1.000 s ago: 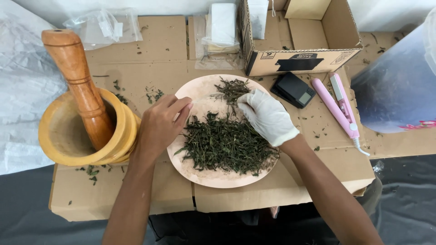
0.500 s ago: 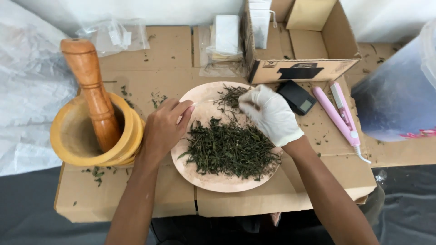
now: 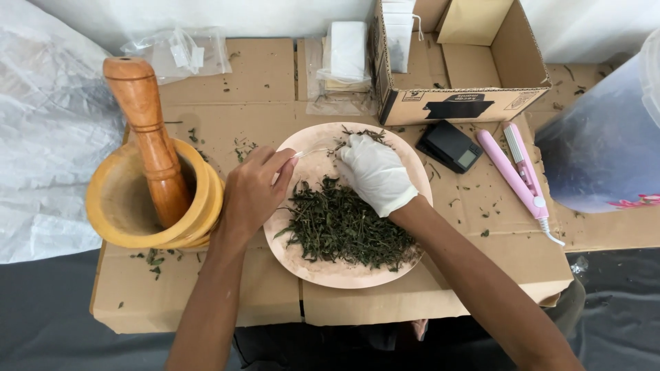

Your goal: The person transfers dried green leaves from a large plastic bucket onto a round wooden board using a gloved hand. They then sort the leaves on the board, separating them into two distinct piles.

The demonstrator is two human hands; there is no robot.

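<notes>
two hands over pink plate (image 3: 323,271), bare left hand (image 3: 251,192) pinching pale stem (image 3: 313,152), gloved right hand (image 3: 375,172) curled on dried herbs (image 3: 344,223)

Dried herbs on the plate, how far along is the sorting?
Done: a small clump lies apart at the plate's far edge. In hand: the gloved right hand rests between clump and pile, while the bare left hand pinches a thin pale stalk. Left: the main pile of dried herbs, and the wooden mortar holds only its pestle.
</notes>
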